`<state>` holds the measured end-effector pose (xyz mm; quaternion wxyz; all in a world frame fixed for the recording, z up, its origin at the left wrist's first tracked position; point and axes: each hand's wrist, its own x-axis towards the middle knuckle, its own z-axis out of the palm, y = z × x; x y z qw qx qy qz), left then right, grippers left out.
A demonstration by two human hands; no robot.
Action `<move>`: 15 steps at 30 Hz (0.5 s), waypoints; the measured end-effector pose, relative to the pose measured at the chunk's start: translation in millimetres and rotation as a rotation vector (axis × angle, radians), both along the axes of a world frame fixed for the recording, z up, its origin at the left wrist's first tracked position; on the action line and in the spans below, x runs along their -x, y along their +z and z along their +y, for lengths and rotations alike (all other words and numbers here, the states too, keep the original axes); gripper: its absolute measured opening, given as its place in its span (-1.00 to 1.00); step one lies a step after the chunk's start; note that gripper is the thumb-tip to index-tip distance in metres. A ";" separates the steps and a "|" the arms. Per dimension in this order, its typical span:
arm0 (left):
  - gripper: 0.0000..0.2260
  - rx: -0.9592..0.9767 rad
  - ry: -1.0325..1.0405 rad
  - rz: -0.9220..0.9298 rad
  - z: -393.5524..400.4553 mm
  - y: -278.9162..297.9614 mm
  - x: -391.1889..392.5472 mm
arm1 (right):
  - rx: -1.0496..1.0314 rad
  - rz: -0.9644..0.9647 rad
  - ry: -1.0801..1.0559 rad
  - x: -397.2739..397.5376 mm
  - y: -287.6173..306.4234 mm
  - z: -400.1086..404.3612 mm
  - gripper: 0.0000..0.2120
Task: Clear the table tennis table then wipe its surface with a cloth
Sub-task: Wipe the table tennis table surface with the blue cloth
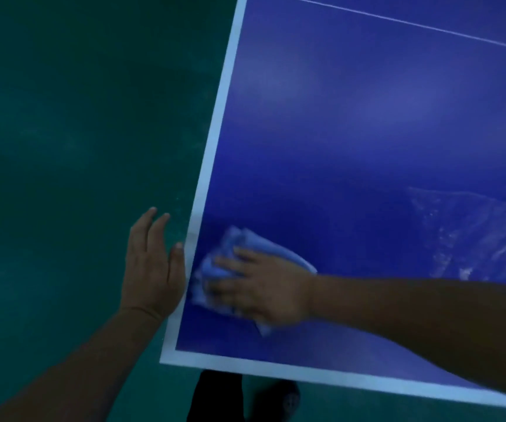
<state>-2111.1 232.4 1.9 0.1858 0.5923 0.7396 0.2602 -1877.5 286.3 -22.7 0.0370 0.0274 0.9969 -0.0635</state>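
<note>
Head view: one pale blue cloth (264, 248) lies bunched on the blue table (367, 132), near the corner closest to the person and just beside the white stripe along the table's left edge. The right hand (264, 287) lies on top of the cloth and presses it down on the table. Its fingers are bent a little over the bunched cloth, and cloth sticks out past the fingers and at the wrist. The picture is blurry there, so I cannot tell if the fingers pinch it. The left hand (151, 266) is off the table, just beside the left edge. Its fingers are straight and close together, and it holds nothing. The thumb looks to touch the white edge. There are wet streaks (474, 236) on the table to the right. The floor (78, 132) is green. Two dark feet (239, 397) show below the near edge.
</note>
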 end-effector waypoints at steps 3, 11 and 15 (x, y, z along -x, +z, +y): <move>-0.52 0.023 -0.070 -0.002 -10.7 4.5 -12.9 | 0.048 -0.064 0.109 -61.4 8.8 -12.9 -0.54; -0.53 0.073 -0.119 -0.014 -46.0 10.1 -45.9 | -0.031 0.009 -1.215 -27.8 23.2 117.0 -0.51; -0.55 0.043 -0.114 0.057 -50.9 10.7 -39.9 | -0.021 -0.031 -0.801 21.1 15.1 1.7 -0.15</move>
